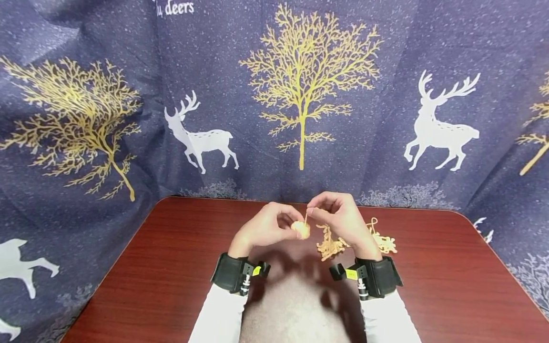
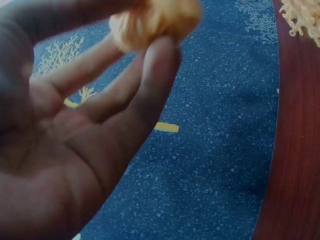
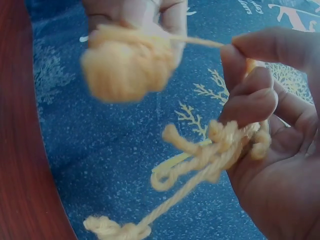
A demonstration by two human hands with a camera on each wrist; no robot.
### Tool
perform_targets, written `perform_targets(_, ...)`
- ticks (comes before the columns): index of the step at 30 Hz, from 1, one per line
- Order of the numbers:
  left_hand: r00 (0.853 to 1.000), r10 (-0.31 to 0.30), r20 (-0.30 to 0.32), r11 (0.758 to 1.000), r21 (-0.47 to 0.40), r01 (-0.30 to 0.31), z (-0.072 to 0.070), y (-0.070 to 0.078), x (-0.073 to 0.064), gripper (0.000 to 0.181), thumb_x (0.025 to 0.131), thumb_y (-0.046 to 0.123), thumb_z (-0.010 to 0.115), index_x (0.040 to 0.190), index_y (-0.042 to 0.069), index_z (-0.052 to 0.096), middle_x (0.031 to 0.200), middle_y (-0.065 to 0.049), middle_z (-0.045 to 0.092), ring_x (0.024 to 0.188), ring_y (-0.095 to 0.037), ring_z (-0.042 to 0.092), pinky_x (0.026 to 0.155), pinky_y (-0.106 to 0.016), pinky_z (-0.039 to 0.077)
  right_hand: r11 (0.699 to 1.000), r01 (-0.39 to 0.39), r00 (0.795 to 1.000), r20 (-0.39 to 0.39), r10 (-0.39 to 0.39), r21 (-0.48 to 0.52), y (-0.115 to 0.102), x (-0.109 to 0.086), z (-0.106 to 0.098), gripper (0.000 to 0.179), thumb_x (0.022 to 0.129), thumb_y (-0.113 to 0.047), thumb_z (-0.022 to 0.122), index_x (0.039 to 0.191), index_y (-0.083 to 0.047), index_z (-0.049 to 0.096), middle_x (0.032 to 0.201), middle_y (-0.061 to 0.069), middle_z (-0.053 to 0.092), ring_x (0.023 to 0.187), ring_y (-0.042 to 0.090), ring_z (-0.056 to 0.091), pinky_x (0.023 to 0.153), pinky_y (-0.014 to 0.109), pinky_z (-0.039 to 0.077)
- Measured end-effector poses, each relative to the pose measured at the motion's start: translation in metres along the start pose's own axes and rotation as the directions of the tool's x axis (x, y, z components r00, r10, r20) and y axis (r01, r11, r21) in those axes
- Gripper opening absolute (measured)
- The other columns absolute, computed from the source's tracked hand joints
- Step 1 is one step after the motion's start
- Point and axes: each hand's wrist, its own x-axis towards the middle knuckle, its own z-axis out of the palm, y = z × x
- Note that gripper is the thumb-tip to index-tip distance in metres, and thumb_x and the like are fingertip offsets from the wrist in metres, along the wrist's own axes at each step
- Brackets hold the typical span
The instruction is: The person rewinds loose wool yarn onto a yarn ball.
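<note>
A small ball of pale yellow yarn (image 1: 301, 229) is pinched between the thumb and fingers of my left hand (image 1: 268, 226), above the table. My right hand (image 1: 339, 218), just right of the ball, pinches a yarn strand (image 1: 306, 219) between thumb and forefinger. The right wrist view shows that strand (image 3: 197, 40) running taut from the ball (image 3: 127, 67) to the right fingertips. Kinked, looped yarn (image 3: 200, 162) hangs by the right palm there. In the head view, a tangled bunch of yarn (image 1: 329, 247) shows below the right hand.
Another loose heap of yarn (image 1: 384, 243) lies on the red-brown table (image 1: 180, 238), right of my right wrist. Behind the table's far edge hangs a dark blue cloth (image 1: 266, 166) printed with deer and gold trees. Both wrists wear black straps (image 1: 229, 274) with small cameras.
</note>
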Motion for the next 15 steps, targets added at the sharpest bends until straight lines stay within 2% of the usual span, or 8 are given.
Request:
perform_targets(3, 0.994, 0.033, 0.104, 0.996, -0.085, -0.024, -0.0026, -0.0002, -0.0023, 0.024, 0.083, 0.008, 0.083, 0.105, 0.004, 0.073, 0.095, -0.007, 0.074, 0.085, -0.018, 0.07, 0.082, -0.036, 0.061, 1.0, 0.0, 1.0, -0.003, 0.0, 0.016, -0.0001, -0.0007, -0.0012, 0.007, 0.089, -0.002, 0.075, 0.096, -0.001, 0.073, 0.074, 0.008, 0.068, 0.056, 0.016, 0.056, 0.047, 0.026, 0.049)
perform_targets(5, 0.987, 0.082, 0.136, 0.978, -0.204, -0.053, -0.0045, 0.0004, -0.0041, 0.026, 0.083, 0.001, 0.081, 0.108, -0.002, 0.071, 0.098, -0.012, 0.074, 0.088, -0.021, 0.071, 0.084, -0.039, 0.061, 1.0, 0.004, 1.0, 0.0, -0.004, 0.023, 0.0001, -0.0007, -0.0014, 0.008, 0.089, -0.003, 0.075, 0.096, 0.0, 0.073, 0.074, 0.007, 0.069, 0.057, 0.017, 0.058, 0.047, 0.025, 0.049)
perform_targets(6, 0.986, 0.108, 0.131, 0.961, -0.269, -0.07, -0.0055, 0.0011, -0.0051, 0.027, 0.083, -0.002, 0.08, 0.109, -0.004, 0.07, 0.1, -0.014, 0.074, 0.089, -0.021, 0.071, 0.085, -0.041, 0.06, 1.0, 0.007, 1.0, 0.004, -0.007, 0.028, 0.0001, -0.0007, -0.0013, 0.008, 0.089, -0.003, 0.075, 0.097, 0.0, 0.073, 0.075, 0.006, 0.069, 0.058, 0.017, 0.059, 0.048, 0.025, 0.049)
perform_targets(8, 0.984, 0.16, 0.084, 0.916, -0.384, -0.116, -0.0071, 0.0031, -0.0065, 0.029, 0.083, -0.005, 0.078, 0.111, -0.007, 0.068, 0.103, -0.016, 0.073, 0.093, -0.022, 0.071, 0.087, -0.042, 0.06, 0.999, 0.015, 1.0, 0.016, -0.016, 0.041, 0.0001, -0.0004, -0.0008, 0.009, 0.089, -0.002, 0.075, 0.097, 0.002, 0.072, 0.077, 0.004, 0.07, 0.061, 0.015, 0.062, 0.051, 0.025, 0.052)
perform_targets(11, 0.978, 0.206, -0.043, 0.826, -0.528, -0.197, -0.0077, 0.0069, -0.0069, 0.028, 0.084, -0.006, 0.075, 0.111, -0.004, 0.069, 0.104, -0.014, 0.074, 0.097, -0.022, 0.07, 0.087, -0.038, 0.06, 0.997, 0.031, 0.999, 0.031, -0.034, 0.07, 0.0006, 0.0005, 0.0006, 0.009, 0.09, 0.0, 0.072, 0.097, 0.006, 0.071, 0.081, 0.003, 0.072, 0.064, 0.011, 0.062, 0.055, 0.025, 0.054)
perform_targets(13, 0.967, 0.21, -0.144, 0.764, -0.593, -0.255, -0.0066, 0.0084, -0.0057, 0.027, 0.085, -0.006, 0.072, 0.111, 0.002, 0.071, 0.105, -0.01, 0.074, 0.097, -0.02, 0.07, 0.085, -0.033, 0.059, 0.996, 0.036, 0.999, 0.029, -0.038, 0.084, 0.001, 0.001, 0.0019, 0.009, 0.09, 0.001, 0.072, 0.097, 0.007, 0.07, 0.081, 0.003, 0.072, 0.064, 0.009, 0.061, 0.055, 0.025, 0.053)
perform_targets(15, 0.954, 0.188, -0.234, 0.691, -0.659, -0.298, -0.0048, 0.0094, -0.004, 0.03, 0.085, -0.009, 0.068, 0.11, 0.007, 0.072, 0.105, -0.008, 0.073, 0.097, -0.019, 0.069, 0.084, -0.03, 0.059, 0.996, 0.038, 0.999, 0.021, -0.039, 0.08, 0.0008, 0.0014, 0.0032, 0.009, 0.09, 0.001, 0.073, 0.096, 0.007, 0.07, 0.081, 0.004, 0.071, 0.063, 0.009, 0.059, 0.054, 0.024, 0.051)
